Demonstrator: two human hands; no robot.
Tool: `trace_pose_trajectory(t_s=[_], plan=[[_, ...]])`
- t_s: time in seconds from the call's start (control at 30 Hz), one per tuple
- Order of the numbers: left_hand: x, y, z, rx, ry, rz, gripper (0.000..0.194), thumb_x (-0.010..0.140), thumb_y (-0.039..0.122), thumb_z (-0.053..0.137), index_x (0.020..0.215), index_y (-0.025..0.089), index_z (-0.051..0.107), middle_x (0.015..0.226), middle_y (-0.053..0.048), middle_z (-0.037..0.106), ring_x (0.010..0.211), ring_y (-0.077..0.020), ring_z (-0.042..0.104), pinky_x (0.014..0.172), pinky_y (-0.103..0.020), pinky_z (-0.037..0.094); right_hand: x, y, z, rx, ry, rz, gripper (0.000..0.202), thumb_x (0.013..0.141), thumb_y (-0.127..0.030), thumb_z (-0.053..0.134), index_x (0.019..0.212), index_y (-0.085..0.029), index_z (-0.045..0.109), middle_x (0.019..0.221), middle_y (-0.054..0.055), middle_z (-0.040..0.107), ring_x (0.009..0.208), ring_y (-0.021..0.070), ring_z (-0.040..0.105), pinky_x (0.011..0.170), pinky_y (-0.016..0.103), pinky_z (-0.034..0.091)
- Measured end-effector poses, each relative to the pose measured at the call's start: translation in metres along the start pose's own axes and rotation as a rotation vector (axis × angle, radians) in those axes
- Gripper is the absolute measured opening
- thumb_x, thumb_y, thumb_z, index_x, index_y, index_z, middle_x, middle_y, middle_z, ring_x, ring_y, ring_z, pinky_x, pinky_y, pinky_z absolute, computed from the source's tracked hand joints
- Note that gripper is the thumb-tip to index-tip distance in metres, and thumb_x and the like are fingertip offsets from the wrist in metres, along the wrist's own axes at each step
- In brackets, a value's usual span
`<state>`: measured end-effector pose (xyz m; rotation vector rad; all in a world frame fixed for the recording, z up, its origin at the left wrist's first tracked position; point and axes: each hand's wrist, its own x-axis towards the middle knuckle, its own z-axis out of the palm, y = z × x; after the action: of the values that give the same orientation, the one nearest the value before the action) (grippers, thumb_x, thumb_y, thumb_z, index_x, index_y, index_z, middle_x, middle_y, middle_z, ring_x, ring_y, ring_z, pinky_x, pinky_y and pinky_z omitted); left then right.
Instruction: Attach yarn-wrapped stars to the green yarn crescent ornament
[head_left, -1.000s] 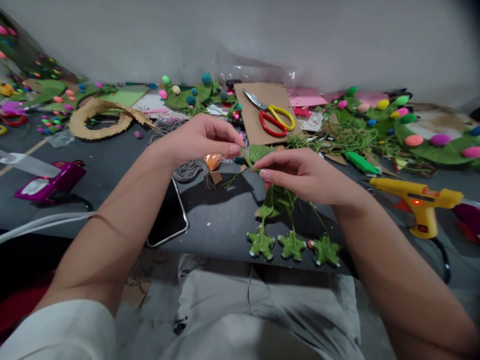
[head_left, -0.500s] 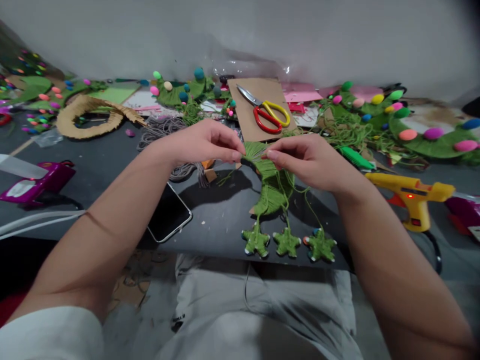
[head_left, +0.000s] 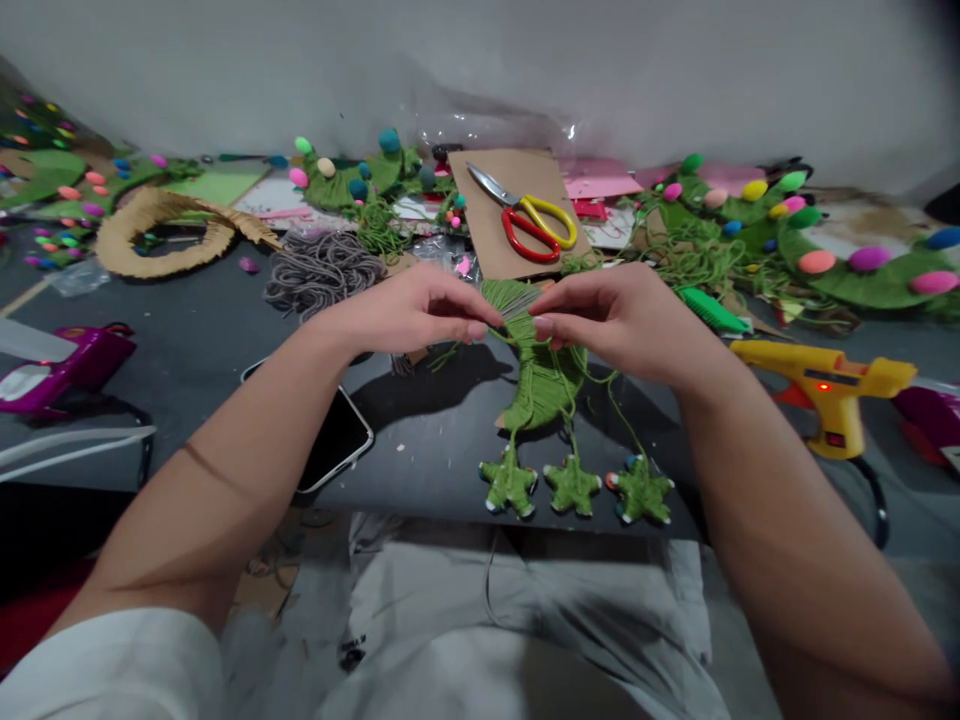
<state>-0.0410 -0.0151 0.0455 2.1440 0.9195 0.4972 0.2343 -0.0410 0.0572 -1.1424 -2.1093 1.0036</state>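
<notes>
A crescent wrapped in green yarn point(head_left: 551, 385) lies on the dark table between my hands, with some thin grey strands point(head_left: 523, 300) across its upper part. Three green yarn stars point(head_left: 572, 486) hang from it on green cords down to the table's front edge. At the crescent's upper left, my left hand point(head_left: 420, 312) has its thumb and forefinger curled close together; what lies between them is too small to make out. My right hand point(head_left: 611, 320) pinches at the crescent's top, where the grey strands run to its fingertips.
Scissors point(head_left: 525, 215) with red and yellow handles lie on cardboard point(head_left: 491, 245) behind the crescent. A yellow glue gun point(head_left: 832, 385) with a lit red light stands right. A phone point(head_left: 337, 445) sits under my left forearm; grey yarn point(head_left: 322, 275) and a tan ring point(head_left: 161, 265) lie beyond.
My left hand has shifted slightly right and down along the crescent's top, while my right hand stays nearly in place. The view has turned a little, uncovering more of the grey yarn bundle.
</notes>
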Motion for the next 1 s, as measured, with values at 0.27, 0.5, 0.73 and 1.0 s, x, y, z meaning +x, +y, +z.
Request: trace_pose_trajectory(t_s=[0.27,0.5,0.73,1.0], plan=[[-0.001,-0.001,-0.002,0.119,0.029,0.001,0.017,0.095,0.032,0.065,0.090,0.018,0.074,0.081,-0.003,0.072,0.071,-0.0134,0.062,0.065,-0.026,0.046,0.003,0.011,-0.009,-0.324,0.035,-0.123,0.021,0.097,-0.038,0.063,0.091,-0.021,0.074,0.080,0.004,0.072,0.069,0.0177,0.059,0.070,0.034,0.043],[-0.001,0.002,0.000,0.088,0.062,-0.003,0.026,0.099,0.033,0.060,0.083,0.016,0.070,0.073,-0.001,0.067,0.065,-0.0099,0.058,0.062,-0.022,0.043,0.002,0.011,-0.012,-0.381,-0.010,-0.102,0.037,0.104,-0.044,0.049,0.076,-0.021,0.052,0.070,0.002,0.057,0.065,0.0158,0.048,0.066,0.033,0.036],[-0.001,0.001,0.000,0.003,0.171,-0.019,0.019,0.093,0.031,0.069,0.085,0.015,0.076,0.072,-0.002,0.072,0.063,-0.0086,0.059,0.060,-0.020,0.045,0.002,0.017,-0.017,-0.243,-0.002,-0.090,0.039,0.102,-0.047,0.054,0.074,-0.020,0.057,0.070,0.000,0.056,0.065,0.0143,0.046,0.064,0.032,0.035],[0.001,-0.011,0.000,-0.097,0.213,-0.005,0.022,0.086,0.038,0.077,0.088,0.015,0.077,0.081,-0.004,0.076,0.070,-0.0117,0.063,0.065,-0.024,0.050,0.005,0.025,-0.018,-0.092,0.173,-0.060,0.028,0.088,-0.046,0.074,0.083,-0.018,0.073,0.076,0.003,0.067,0.067,0.0144,0.051,0.063,0.031,0.039]])
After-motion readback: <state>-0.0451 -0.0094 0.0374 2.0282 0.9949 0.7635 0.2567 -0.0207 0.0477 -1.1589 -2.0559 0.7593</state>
